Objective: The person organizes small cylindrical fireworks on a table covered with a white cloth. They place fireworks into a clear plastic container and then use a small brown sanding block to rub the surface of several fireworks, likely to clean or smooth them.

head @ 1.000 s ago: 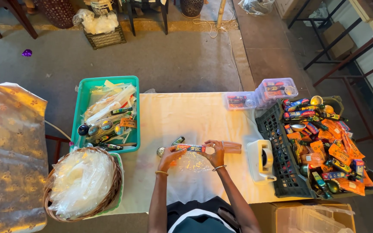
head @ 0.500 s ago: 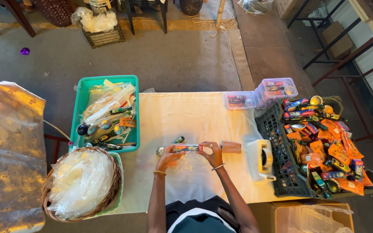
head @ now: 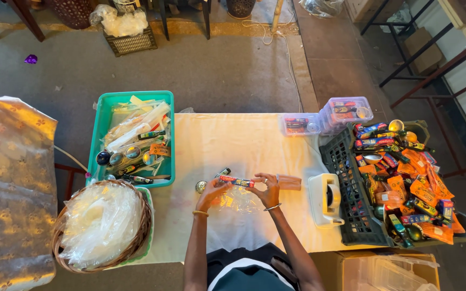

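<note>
Table (head: 233,140), cream cloth, fills frame centre. Black crate (head: 351,215) of bright snack packs at right edge; teal bin (head: 99,124) of mixed items at upper left; wicker basket (head: 141,237) of clear bags at lower left. White tape dispenser (head: 324,198) just left of crate. Long red-blue pack (head: 237,181) at frame centre, held level above clear bag (head: 238,200). Left hand (head: 211,191) grip pinches pack's left end, right hand (head: 268,188) grip its right end. Versus half second earlier: hands drawn closer together, pack barely shifted.
</note>
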